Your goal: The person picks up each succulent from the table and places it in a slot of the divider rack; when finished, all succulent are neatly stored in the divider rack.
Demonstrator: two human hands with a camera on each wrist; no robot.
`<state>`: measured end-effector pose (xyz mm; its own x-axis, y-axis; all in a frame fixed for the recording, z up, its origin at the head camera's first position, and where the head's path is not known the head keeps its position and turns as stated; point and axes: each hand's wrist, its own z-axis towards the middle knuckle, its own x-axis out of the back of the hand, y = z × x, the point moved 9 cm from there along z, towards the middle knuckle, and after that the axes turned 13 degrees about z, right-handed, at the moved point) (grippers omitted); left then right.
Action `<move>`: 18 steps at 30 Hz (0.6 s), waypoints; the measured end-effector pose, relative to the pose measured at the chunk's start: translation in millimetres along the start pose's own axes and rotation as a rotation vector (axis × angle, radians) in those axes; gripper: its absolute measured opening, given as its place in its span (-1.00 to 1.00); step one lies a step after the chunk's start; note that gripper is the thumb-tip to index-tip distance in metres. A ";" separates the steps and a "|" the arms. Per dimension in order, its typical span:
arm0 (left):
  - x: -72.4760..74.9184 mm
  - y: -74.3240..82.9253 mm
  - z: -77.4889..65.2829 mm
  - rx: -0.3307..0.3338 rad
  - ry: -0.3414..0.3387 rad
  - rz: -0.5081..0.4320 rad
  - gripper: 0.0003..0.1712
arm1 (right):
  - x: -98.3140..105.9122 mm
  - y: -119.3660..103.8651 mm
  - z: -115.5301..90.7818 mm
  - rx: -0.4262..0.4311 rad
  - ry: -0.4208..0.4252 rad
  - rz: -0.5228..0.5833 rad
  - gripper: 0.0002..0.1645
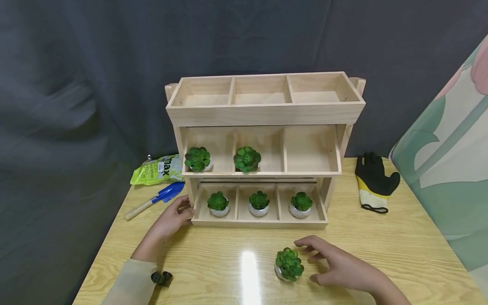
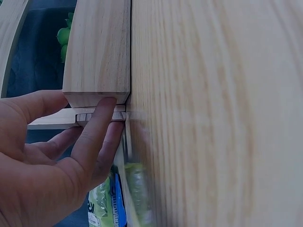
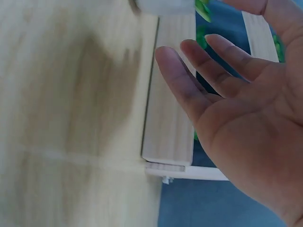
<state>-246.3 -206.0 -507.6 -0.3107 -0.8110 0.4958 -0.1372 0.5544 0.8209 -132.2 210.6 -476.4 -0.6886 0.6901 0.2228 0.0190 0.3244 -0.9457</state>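
A three-tier wooden planter shelf (image 1: 265, 115) stands on the table. My left hand (image 1: 176, 218) holds its lower left corner; in the left wrist view the thumb lies on one edge of the bottom tray (image 2: 97, 52) and the fingertips reach its end. Beside a small potted succulent (image 1: 289, 264) in a white pot, in front of the shelf, is my right hand (image 1: 341, 264), fingers spread and nothing in them. The right wrist view shows that palm (image 3: 251, 123) with part of the white pot (image 3: 165, 5) at the top edge.
Potted succulents sit in the bottom tray, one per compartment, and two more, one (image 1: 247, 159) in the middle tier. A blue trowel (image 1: 169, 192) and green bag (image 1: 157, 170) lie left; a black-and-yellow glove (image 1: 375, 182) lies right. Dark curtain (image 1: 244, 38) hangs behind.
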 end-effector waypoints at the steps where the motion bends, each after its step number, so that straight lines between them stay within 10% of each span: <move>1: -0.2 -0.1 0.1 -0.002 0.000 0.000 -0.25 | -2.4 1.5 1.0 0.002 -0.009 0.003 -0.12; 18: -0.4 1.8 -0.4 -0.018 0.004 -0.005 -0.25 | -18.1 6.4 12.1 0.040 -0.016 -0.042 -0.10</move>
<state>-246.1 -204.7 -506.2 -0.3067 -0.8142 0.4930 -0.1219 0.5473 0.8280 -128.4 192.4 -489.3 -0.7000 0.6656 0.2588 -0.0388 0.3264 -0.9444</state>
